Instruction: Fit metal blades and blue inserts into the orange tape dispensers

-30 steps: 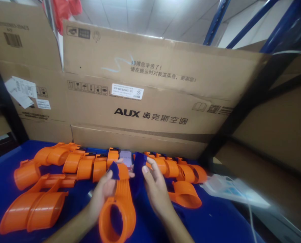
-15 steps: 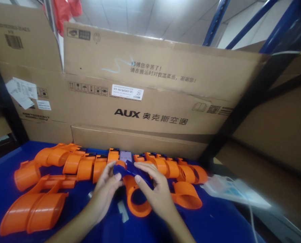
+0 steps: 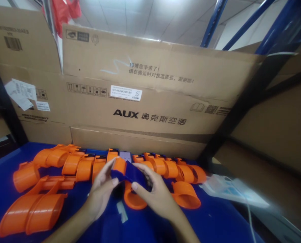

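Both hands are at the middle of the blue work surface, holding one piece between them. It has a dark blue plastic part [image 3: 137, 175] and a short orange plastic part [image 3: 120, 165] at its left end. My left hand [image 3: 102, 189] is closed on the left end, thumb on the near side. My right hand [image 3: 155, 192] grips the blue part from the right, with its thumb along the near edge. Just below the blue part shows an orange ring [image 3: 135, 201]; whether it is joined to the held piece I cannot tell.
Orange tubular plastic parts lie in rows on the left [image 3: 31, 212] and right [image 3: 185, 194]. Behind them stand a phone [image 3: 125, 156] and a large cardboard sheet [image 3: 150, 131]. A pale strip [image 3: 122, 212] lies near my hands, a plastic bag [image 3: 231, 190] at right.
The held piece has turned in my hands, so more of its orange end and the blue part's broad face now show. The orange ring below shows less.
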